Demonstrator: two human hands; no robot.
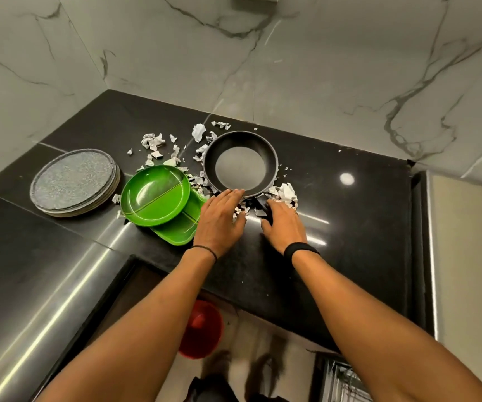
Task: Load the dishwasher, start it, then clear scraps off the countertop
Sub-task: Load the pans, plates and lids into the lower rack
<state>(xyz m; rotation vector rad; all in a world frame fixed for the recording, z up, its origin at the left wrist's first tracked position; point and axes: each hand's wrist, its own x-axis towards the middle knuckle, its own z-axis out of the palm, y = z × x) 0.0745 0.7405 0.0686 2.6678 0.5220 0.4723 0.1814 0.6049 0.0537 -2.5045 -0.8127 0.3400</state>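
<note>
The dark pan (239, 166) sits among torn paper scraps (287, 194) on the black countertop (350, 227), so it likely has to come off before any sweeping. The left hand (222, 219) lies at the pan's near rim, fingers straight and touching it, gripping nothing, seemingly to steady it. The right hand (284, 224) is just beside it, over the pan's dark handle (260, 206). Its fingers bend down there, but I cannot tell whether they grip. Two green plates (155, 198) overlap just left of the pan, with a grey stack (74, 181) further left, probably awaiting loading.
</note>
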